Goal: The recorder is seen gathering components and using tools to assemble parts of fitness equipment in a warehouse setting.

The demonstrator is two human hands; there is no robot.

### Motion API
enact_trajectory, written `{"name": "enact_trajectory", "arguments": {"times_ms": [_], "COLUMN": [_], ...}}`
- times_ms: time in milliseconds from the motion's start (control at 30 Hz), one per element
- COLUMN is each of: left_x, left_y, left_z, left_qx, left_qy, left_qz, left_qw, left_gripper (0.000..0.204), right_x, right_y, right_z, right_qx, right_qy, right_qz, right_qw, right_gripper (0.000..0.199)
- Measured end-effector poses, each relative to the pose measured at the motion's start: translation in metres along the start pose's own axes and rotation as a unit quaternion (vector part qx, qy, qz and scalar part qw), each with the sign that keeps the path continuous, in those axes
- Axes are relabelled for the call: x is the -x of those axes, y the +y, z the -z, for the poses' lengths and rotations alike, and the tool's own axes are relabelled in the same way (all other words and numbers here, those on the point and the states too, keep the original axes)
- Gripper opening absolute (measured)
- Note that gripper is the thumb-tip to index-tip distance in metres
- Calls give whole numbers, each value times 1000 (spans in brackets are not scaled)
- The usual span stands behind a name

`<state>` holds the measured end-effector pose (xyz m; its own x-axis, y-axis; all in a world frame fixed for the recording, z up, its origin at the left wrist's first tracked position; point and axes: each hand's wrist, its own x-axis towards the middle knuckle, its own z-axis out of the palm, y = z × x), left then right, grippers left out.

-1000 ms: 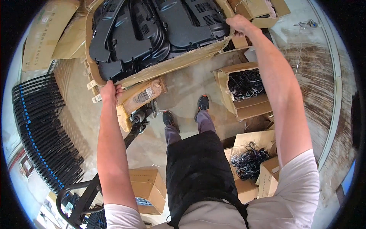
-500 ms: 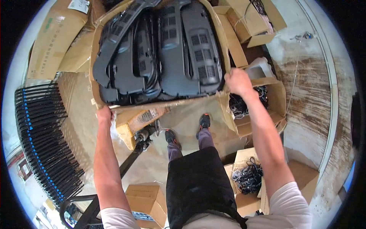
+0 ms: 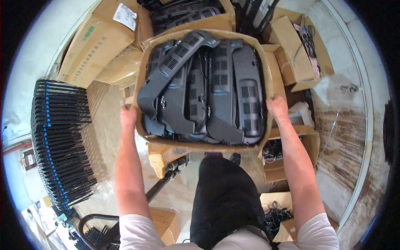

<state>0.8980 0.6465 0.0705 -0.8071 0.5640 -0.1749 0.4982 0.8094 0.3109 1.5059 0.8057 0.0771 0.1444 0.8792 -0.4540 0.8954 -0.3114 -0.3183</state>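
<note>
A large cardboard box stands right in front of me, full of black plastic covers with slotted vents. Several covers lie overlapped, one slanting across the top left. My left hand is closed on the box's left edge. On the opposite edge, my right hand is closed with its fingers over the cardboard. Both arms reach forward, roughly level with each other. Beneath the box's near left part shows the yellow end of a pallet jack.
Stacked black tubular frames with blue bits stand at left. Behind is another box of black parts. Open cartons with cables line the right side, beside a stained wall. The jack's looped handle lies lower left.
The box of covers now sits closer to me, and the box behind it has come into view. Both hands have shifted from its near corners farther back along its sides.
</note>
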Motion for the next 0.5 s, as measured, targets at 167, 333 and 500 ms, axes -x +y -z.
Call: {"name": "enact_trajectory", "arguments": {"times_ms": [167,333,500], "left_x": [-92,-25,-34], "left_y": [-49,71,73], "left_z": [14,-33,-14], "left_qx": [-60,-50,-95], "left_qy": [58,-43,-91], "left_qz": [59,143,148], "left_qw": [995,988,980], "left_gripper": [60,84,95], "right_x": [-28,-24,-25], "right_y": [-66,-38,-54], "right_z": [-58,-28,-23], "right_qx": [-91,-20,27], "right_qy": [37,129,117], "right_qz": [-22,-135,-160], "right_qw": [995,982,980], "right_gripper": [48,66,70]}}
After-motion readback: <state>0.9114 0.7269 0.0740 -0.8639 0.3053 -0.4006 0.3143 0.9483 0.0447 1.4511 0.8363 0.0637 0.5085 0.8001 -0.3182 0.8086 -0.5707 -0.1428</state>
